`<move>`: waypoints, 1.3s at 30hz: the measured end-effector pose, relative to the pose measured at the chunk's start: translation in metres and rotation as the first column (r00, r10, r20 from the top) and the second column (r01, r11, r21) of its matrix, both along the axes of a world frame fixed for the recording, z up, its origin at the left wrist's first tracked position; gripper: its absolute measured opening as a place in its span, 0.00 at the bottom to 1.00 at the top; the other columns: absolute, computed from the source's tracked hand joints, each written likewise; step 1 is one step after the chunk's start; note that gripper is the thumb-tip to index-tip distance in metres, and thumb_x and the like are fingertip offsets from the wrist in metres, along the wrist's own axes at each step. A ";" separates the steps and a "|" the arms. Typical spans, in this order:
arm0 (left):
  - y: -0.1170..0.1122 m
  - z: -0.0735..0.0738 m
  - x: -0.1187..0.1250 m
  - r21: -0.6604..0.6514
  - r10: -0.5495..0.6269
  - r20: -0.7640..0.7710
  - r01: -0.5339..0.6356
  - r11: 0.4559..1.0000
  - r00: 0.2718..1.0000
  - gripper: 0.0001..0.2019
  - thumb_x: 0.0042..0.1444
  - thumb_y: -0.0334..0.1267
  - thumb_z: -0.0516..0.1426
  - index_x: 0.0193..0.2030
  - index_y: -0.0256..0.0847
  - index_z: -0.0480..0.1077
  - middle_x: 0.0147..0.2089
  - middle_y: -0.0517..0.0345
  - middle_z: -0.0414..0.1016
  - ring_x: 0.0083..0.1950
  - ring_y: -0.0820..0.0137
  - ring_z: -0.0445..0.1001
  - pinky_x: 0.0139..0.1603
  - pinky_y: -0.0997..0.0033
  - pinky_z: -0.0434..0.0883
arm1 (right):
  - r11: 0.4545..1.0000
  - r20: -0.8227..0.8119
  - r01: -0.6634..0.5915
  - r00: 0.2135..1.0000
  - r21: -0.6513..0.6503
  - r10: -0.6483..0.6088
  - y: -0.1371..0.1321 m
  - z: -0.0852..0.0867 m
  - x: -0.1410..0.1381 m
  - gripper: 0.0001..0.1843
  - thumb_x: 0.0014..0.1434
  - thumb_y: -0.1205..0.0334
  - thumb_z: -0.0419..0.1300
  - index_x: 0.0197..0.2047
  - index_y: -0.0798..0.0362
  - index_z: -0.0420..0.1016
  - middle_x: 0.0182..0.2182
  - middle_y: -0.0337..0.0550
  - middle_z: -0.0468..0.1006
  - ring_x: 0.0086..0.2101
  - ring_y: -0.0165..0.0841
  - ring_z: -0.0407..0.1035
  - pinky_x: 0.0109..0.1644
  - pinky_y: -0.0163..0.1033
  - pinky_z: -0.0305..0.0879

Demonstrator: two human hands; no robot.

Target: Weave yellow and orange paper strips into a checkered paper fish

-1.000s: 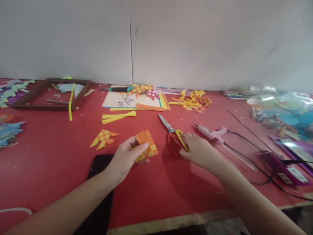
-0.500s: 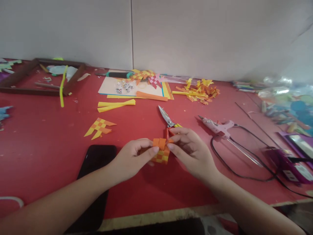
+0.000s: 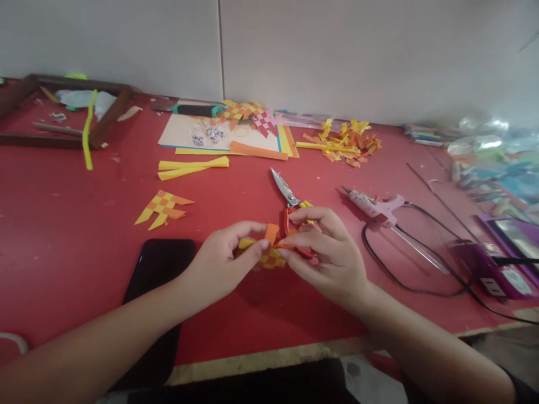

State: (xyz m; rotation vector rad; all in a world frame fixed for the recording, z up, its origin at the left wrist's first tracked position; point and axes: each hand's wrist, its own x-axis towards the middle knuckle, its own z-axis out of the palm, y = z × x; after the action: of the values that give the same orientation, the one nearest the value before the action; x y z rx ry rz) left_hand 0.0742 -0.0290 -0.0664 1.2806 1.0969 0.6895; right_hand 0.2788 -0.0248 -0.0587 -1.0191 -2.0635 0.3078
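Between my hands is a woven paper piece in an orange and yellow check, held above the red table. My left hand pinches its left side with the thumb in front; the other fingertips are hidden behind it. An orange strip end stands up at its top. My right hand pinches another orange strip at the right edge between thumb and fingers. Just behind my right hand lie scissors with red handles, partly covered by it. A finished woven paper fish rests to the left.
A black phone lies beneath my left forearm. Yellow strips and a heap of paper scraps lie farther back. At right are a pink glue gun with its cord and a purple box. A brown frame stands back left.
The woven piece has tilted, showing less of its checked face. My right fingers have drawn the orange strip slightly sideways. The camera view has shifted a little, moving the table's things up.
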 end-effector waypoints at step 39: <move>0.012 0.000 -0.007 -0.012 0.291 0.021 -0.291 0.957 0.957 0.21 0.52 0.48 0.67 0.51 0.43 0.73 0.38 0.57 0.80 0.38 0.67 0.81 0.40 0.69 0.75 | 0.896 0.658 0.399 0.731 -0.194 -0.183 0.018 0.004 0.040 0.07 0.51 0.62 0.58 0.36 0.52 0.71 0.27 0.41 0.74 0.24 0.33 0.66 0.27 0.37 0.55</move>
State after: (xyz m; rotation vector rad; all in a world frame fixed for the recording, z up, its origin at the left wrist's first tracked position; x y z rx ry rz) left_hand 0.0676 -0.0172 -0.0667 1.1109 1.2829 0.9151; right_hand 0.3192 -0.0065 -0.0551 -1.8393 -2.4209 0.1463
